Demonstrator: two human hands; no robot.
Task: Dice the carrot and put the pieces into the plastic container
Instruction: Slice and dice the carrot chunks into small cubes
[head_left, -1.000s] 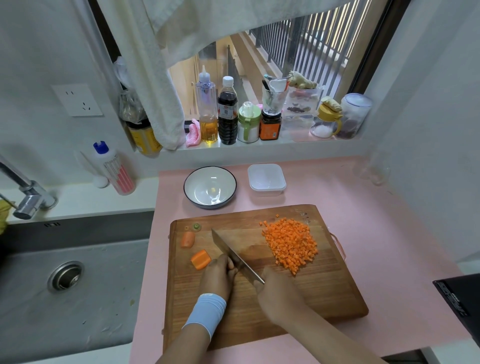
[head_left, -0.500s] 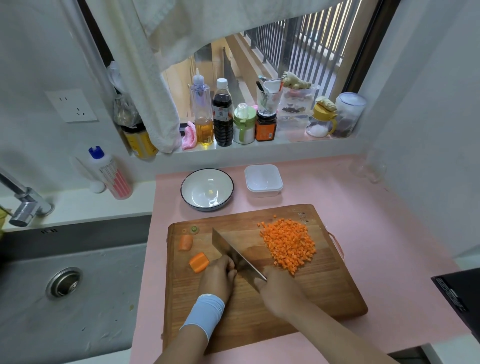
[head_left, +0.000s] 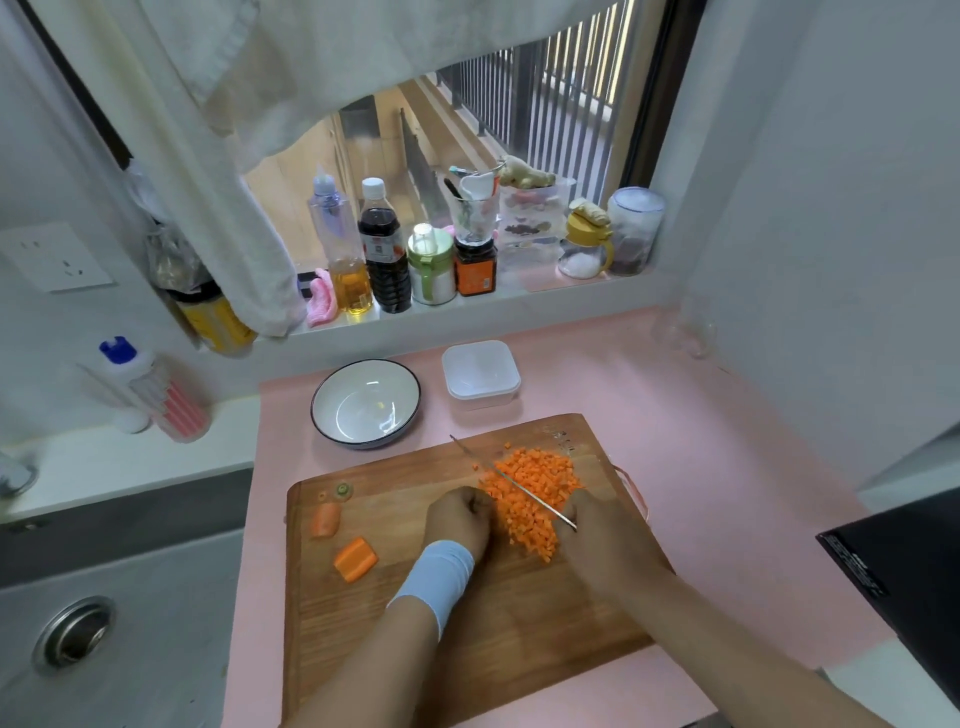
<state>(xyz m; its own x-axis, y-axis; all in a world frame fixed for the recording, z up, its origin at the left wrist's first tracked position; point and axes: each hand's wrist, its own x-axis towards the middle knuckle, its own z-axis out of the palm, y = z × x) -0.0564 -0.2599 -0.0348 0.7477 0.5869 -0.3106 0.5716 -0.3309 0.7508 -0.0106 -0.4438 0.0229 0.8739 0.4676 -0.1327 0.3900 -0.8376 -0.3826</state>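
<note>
Most of the cutting looks done: a broad heap of diced carrot (head_left: 530, 525) lies on the right half of the cutting board (head_left: 519, 618), while two uncut carrot chunks (head_left: 356, 558) sit well apart from it on the left half, near a small green stem end. The plastic container (head_left: 480, 374) stands behind the board and has no carrot in it, so the transfer has not begun. As I judge it, the two chunks remain to be diced and the whole heap is yet to be moved. The right hand (head_left: 608, 540) has its fingers closed round the handle of the knife (head_left: 514, 483), whose blade lies across the heap. The left hand (head_left: 460, 519) rests at the heap's left edge with its fingers curled under; whether they hold any carrot I cannot tell. The board lies on a pink surface (head_left: 727, 493), with a dark-rimmed bowl (head_left: 365, 402) just beside the container. A steel sink (head_left: 130, 597) adjoins on the left. Behind, a window sill (head_left: 545, 301) carries bottles (head_left: 384, 249) and jars, a pale cloth (head_left: 218, 208) hangs over the window, and a wall socket (head_left: 57, 257) sits at far left.
</note>
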